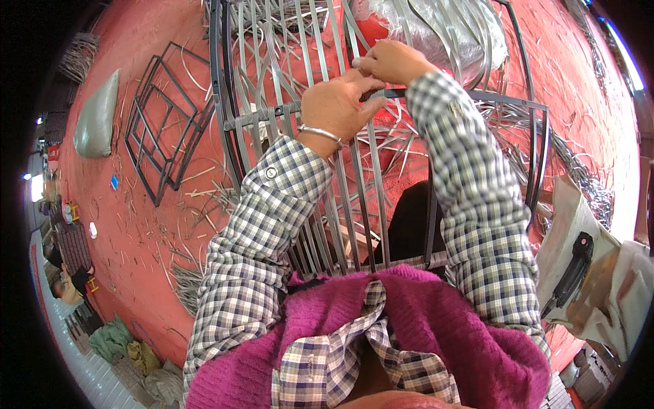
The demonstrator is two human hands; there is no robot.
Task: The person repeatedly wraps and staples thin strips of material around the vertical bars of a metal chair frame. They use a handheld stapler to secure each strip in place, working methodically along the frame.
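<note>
A black metal frame (pixel 529 103) lies in front of me, strung lengthwise with several flat grey plastic strips (pixel 349 198). Its crossbar is wrapped in strip on the left part (pixel 262 116). My left hand (pixel 340 105), a silver bangle at its wrist, is closed at the crossbar, thumb and fingers pinching around a strip there. Just beyond it and to the right, my right hand (pixel 395 63) has its fingers curled, thumb and forefinger pinched on a strip near the left fingertips. The exact spot where both hands grip is partly hidden by the fingers.
Two or so bare black frames (pixel 167 123) lie on the red floor at left, near a pale green sack (pixel 97 119). A plastic-wrapped bundle (pixel 470 34) sits at far right. Loose strips litter the floor. Pliers-like black tool (pixel 572 269) rests on a cloth-covered surface at right.
</note>
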